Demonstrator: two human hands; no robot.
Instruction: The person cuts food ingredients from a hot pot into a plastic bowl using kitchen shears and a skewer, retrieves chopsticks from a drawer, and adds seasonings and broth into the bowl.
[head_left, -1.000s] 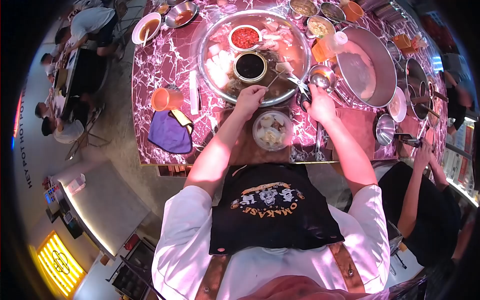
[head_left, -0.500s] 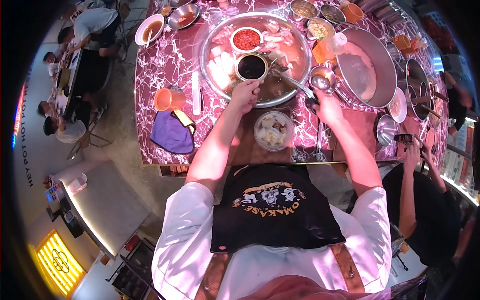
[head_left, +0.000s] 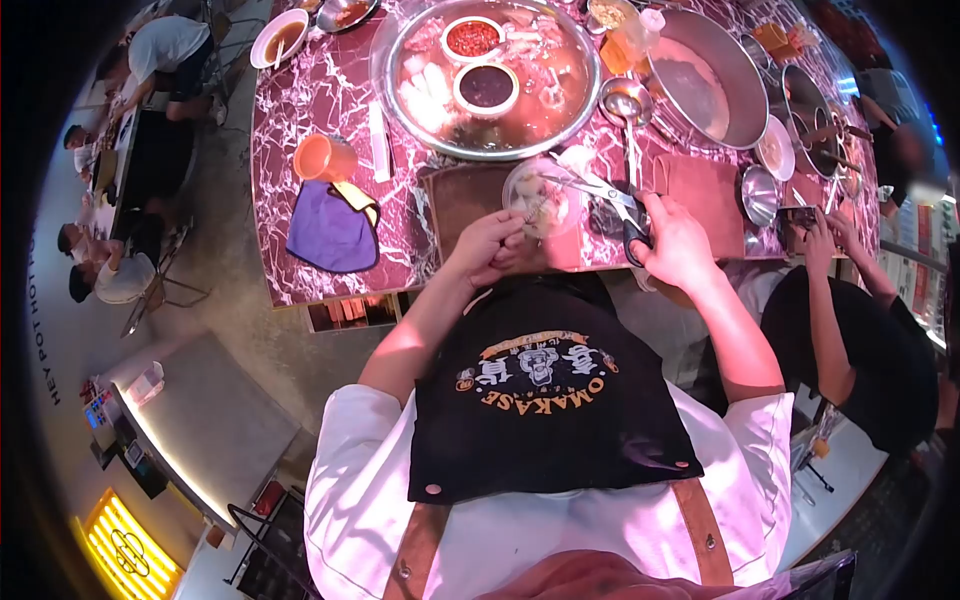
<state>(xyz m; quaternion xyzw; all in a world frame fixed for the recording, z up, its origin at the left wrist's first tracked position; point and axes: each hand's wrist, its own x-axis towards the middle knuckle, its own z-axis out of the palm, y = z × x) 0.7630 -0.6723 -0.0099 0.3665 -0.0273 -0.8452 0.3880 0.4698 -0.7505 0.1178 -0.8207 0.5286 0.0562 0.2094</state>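
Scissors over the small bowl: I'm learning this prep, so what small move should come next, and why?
Probably steady the scissors over the clear bowl before any snip: the right hand holds them with their blades reaching over it, and the left hand's fingers are close by its near-left side. Blade contact with food is unclear.

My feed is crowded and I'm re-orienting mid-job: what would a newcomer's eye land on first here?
Probably the wide round metal basin of food at the table's far side, with a cup of bright red and a cup of dark liquid inside. Next, the open scissors in the right hand, tips over the clear bowl; then the purple cloth at the table's left.
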